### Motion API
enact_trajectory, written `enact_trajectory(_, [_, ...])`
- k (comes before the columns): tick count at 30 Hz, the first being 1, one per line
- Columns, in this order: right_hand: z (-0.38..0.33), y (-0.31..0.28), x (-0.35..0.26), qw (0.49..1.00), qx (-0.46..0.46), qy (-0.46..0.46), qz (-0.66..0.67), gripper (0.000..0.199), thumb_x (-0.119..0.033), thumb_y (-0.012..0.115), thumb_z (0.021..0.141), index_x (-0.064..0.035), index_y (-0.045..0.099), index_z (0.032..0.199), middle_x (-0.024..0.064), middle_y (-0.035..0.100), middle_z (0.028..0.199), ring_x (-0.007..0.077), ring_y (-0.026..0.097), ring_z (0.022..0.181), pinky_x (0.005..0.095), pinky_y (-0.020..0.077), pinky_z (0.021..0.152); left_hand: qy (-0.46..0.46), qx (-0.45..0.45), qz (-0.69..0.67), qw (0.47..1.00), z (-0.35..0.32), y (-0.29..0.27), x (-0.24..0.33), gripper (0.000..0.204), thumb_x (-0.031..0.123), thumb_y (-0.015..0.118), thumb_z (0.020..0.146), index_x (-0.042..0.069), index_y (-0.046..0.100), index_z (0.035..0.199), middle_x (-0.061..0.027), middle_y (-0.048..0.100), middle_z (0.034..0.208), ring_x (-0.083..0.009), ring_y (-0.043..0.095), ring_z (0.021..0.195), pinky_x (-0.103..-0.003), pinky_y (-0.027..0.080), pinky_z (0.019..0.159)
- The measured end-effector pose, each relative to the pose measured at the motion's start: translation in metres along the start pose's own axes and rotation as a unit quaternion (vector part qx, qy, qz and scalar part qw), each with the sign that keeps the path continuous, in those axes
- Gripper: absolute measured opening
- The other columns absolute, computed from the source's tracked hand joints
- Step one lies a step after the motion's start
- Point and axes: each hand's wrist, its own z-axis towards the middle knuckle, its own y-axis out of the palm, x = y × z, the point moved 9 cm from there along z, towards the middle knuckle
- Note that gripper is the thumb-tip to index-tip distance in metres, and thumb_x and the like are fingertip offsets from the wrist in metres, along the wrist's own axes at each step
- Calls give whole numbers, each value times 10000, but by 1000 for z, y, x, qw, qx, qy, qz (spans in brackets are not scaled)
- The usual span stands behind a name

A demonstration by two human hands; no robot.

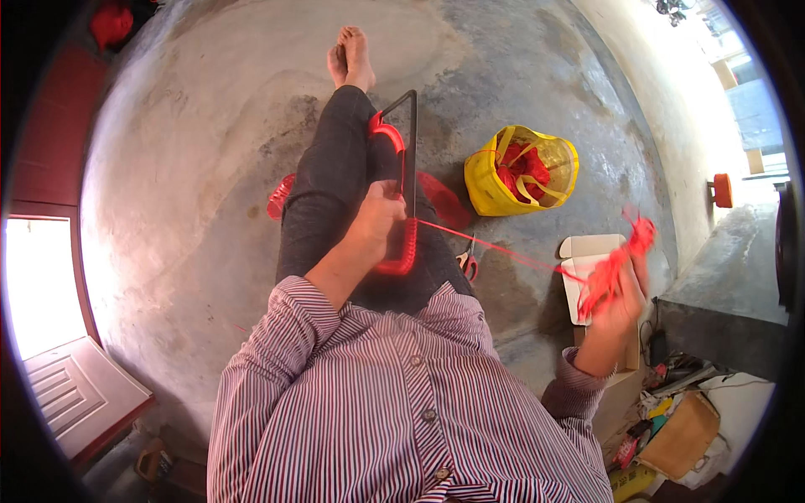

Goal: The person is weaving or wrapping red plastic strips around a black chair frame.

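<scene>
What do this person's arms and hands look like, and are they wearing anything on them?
Both arms wear the long sleeves of a buttoned shirt with fine vertical stripes in dark red, white and dark blue. The sleeves are pushed up, leaving the forearms bare. The left hand and the right hand are bare: no gloves show, and no watch or ring can be made out.

A button-up shirt [402, 402] with thin red, white and dark stripes fills the lower middle of the frame, its small round buttons [429, 414] running down the front. Its sleeves are rolled up. Dark grey trousers [331, 189] run toward the upper middle, ending in bare feet [352, 54].
</scene>
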Motion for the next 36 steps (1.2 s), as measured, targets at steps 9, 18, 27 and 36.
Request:
enact_trajectory(9, [-32, 76, 167, 935, -64, 334, 102, 208, -178, 602, 917, -56, 577, 1085, -20, 558, 784, 81, 495, 653, 251, 418, 589, 371, -90, 428, 819, -84, 69, 70, 368, 161, 683, 787, 20, 606, 1118, -133, 526, 1186, -291, 471, 1133, -379, 343, 1026])
enact_trajectory(18, [-14, 145, 191, 857, -323, 324, 236, 324, -251, 518, 955, -23, 546, 1184, 38, 579, 765, 94, 543, 745, 251, 399, 605, 159, -242, -216, 932, -76, 51, 121, 300, 127, 561, 940, 49, 530, 1228, -68, 597, 913, -215, 594, 840, -394, 497, 845])
enact_trajectory(27, [33, 143, 225, 887, -317, 223, -251, 244, -152, 695, 825, -14, 667, 1025, 32, 620, 790, 84, 524, 620, 242, 411, 554, 328, -54, 582, 742, -43, 20, 58, 267, -51, 608, 707, 13, 621, 966, -120, 583, 893, -285, 603, 890, -350, 497, 794])
enact_trajectory(36, [29, 148, 229, 852, -381, 179, -312, 240, -131, 685, 829, 37, 649, 997, 80, 659, 842, 130, 595, 695, 277, 474, 628, 355, 41, 488, 796, -37, 18, 67, 262, -9, 685, 678, 50, 551, 895, -124, 549, 926, -334, 552, 929, -409, 467, 785])
